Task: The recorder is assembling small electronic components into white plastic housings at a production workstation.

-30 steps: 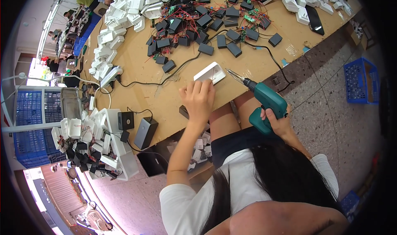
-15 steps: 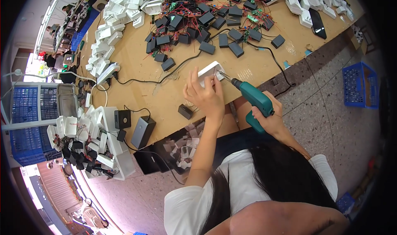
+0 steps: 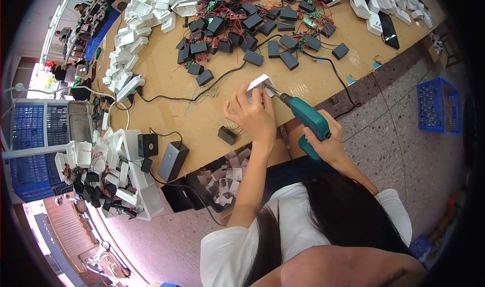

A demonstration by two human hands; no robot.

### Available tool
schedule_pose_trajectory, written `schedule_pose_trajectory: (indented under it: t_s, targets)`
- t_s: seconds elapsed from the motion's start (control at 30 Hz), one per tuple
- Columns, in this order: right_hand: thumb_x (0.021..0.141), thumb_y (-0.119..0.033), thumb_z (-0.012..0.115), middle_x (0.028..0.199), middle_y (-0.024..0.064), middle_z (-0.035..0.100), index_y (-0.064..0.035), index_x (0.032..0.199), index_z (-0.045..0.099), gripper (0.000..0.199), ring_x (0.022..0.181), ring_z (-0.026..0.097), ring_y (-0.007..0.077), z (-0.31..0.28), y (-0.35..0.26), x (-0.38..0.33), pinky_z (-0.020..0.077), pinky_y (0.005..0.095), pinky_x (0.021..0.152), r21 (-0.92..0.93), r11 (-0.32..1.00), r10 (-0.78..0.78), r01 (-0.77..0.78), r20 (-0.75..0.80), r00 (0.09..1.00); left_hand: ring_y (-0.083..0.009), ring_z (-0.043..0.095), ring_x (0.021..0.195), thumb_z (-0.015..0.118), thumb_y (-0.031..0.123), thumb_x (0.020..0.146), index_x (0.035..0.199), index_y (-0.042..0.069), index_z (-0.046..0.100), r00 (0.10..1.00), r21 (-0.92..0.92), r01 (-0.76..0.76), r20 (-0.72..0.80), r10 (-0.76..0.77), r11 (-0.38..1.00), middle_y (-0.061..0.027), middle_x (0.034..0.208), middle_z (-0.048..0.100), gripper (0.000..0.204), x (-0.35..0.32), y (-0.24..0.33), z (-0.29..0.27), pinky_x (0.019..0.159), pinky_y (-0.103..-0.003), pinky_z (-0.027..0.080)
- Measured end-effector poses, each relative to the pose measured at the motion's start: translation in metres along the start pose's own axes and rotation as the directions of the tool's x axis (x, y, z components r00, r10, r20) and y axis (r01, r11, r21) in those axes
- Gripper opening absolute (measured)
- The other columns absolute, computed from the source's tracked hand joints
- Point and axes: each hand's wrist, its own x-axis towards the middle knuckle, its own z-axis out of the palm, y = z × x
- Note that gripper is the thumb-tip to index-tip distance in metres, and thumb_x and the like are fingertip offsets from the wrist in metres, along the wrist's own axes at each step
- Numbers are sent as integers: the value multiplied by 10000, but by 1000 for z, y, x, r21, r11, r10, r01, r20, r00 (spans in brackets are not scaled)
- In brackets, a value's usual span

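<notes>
My right hand [image 3: 326, 141] is wrapped round the grip of a green electric screwdriver [image 3: 309, 116], which points up and to the left. Its metal bit reaches into a small white plastic housing [image 3: 261, 80] at the table's near edge. With bent fingers, my left hand [image 3: 254, 114] holds that housing; the fingers cover much of it, and the bit's tip is partly hidden there. A small black box [image 3: 227, 135] with thin wires lies just beside my left wrist, by the table edge.
Black boxes with red wires and green boards [image 3: 252, 22] are heaped across the table [image 3: 166, 120]. White housings [image 3: 129, 49] line its left side. A phone [image 3: 388, 29] lies far right. A full white bin [image 3: 146, 196] stands left; a blue crate [image 3: 438, 105] is on the floor at right.
The white housing has tilted slightly in my left hand, and its left part is more covered by my fingers. The screwdriver has shifted a little to the left, its bit still at the housing.
</notes>
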Motion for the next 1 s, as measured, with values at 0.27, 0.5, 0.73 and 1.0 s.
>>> schedule_pose_trajectory:
  t_s: [0.27,0.5,0.73,1.0]
  targets:
    - [889,-63,764,933,127,636,33,1032,668,197,787,634,241,0,3,-1,513,344,713,-3,1000,19,-19,6,1000,-260,568,1222,784,158,836,870,140,714,1000,-18,10,21,-9,1000,-28,1235,662,80,1,0,1,1103,-510,321]
    - [875,-50,770,945,137,646,30,1023,663,200,804,647,261,1,-6,0,519,351,728,5,1000,-5,5,9,1000,-272,581,1209,783,153,835,871,131,725,1000,-42,20,22,-19,999,-42,1219,673,71,1,-1,-3,1106,-504,325]
    - [883,-55,771,914,127,623,29,1004,656,187,783,626,243,4,-14,0,501,338,708,-24,1000,19,-18,27,999,-275,586,1196,780,148,834,869,118,726,999,-54,24,24,-23,998,-51,1207,678,72,2,-4,-6,1107,-507,329]
    - [898,-72,768,864,119,591,29,994,650,183,729,586,231,7,-20,-1,477,339,670,-44,997,65,-63,56,996,-276,591,1188,777,137,833,858,108,720,999,-79,28,34,-26,996,-61,1196,679,69,2,-10,-11,1118,-523,325]
